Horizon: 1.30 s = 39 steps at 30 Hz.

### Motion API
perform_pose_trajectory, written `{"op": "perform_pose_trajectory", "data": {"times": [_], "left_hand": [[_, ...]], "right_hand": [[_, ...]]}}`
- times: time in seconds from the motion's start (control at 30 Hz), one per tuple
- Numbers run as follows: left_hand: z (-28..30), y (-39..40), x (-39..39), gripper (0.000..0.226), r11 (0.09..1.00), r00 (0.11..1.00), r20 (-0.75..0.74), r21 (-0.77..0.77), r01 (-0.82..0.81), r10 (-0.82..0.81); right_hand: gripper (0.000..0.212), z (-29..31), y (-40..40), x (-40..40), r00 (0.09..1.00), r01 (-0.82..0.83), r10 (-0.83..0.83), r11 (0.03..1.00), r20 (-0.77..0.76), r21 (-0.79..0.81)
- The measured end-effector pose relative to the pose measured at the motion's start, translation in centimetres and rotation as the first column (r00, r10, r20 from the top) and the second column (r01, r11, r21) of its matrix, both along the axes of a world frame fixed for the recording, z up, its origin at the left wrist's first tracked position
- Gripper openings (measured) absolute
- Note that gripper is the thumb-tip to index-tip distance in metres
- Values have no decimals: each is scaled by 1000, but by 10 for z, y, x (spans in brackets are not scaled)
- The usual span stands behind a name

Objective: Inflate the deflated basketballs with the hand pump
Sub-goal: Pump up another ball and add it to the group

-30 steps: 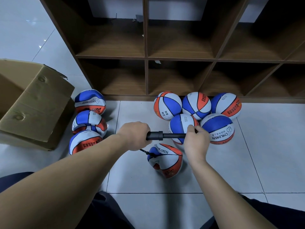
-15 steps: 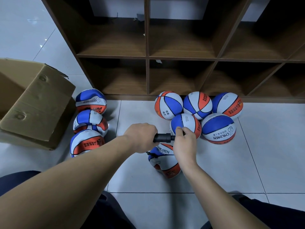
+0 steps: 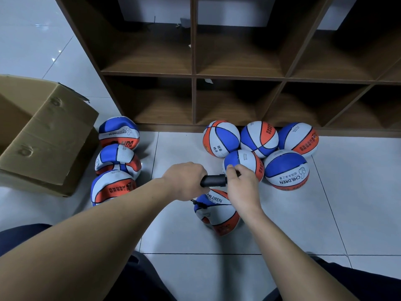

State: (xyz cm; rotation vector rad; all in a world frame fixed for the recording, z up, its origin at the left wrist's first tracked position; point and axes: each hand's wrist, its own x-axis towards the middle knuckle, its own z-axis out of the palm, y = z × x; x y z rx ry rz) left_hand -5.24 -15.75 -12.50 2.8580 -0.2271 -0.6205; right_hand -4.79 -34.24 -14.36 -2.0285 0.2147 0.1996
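A black hand pump lies level between my hands, above a dented red, white and blue basketball on the floor. A thin black hose runs from the pump down to that ball. My left hand grips the pump's barrel. My right hand grips the handle end, pushed in close against the barrel. Three flattened balls lie in a column at the left. Several round balls cluster at the right by the shelf.
A dark wooden shelf unit with open compartments stands straight ahead on the white tiled floor. An open cardboard box sits at the left beside the flattened balls. My dark-trousered knees frame the bottom corners.
My right hand has pushed the pump handle leftward into the barrel, so the exposed rod has vanished. The left hand and the ball below stayed in place.
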Motion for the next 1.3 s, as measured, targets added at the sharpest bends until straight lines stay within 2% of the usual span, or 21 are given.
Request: {"op": "perform_pose_trajectory", "data": {"times": [0.1,0.23,0.4,0.6,0.87,1.1,1.3], "left_hand": [[1,12,0,28,999,998,-45,-17,-49,48],[3,23,3,29,996,996,-33,11,-86,86],[5,18,4,25,998,998,-26,34,-56,57],[5,14,3,22,996,999,21,86,-26,25],[8,5,4,21,994,998,53,106,-25,19],[8,0,4,21,994,999,49,110,1,-6],[9,-2,3,20,995,999,48,103,10,-15]], "right_hand": [[38,4,-26,19,998,61,-62,998,-4,-20],[32,6,-61,35,980,194,-190,979,-53,60],[37,2,-60,31,971,237,-230,965,-67,114],[38,1,-45,25,948,318,-317,944,-28,91],[36,1,-26,18,958,285,-286,958,20,45],[37,-1,-12,8,973,230,-230,973,2,25],[41,-1,-1,1,987,160,-160,985,-8,70]]}}
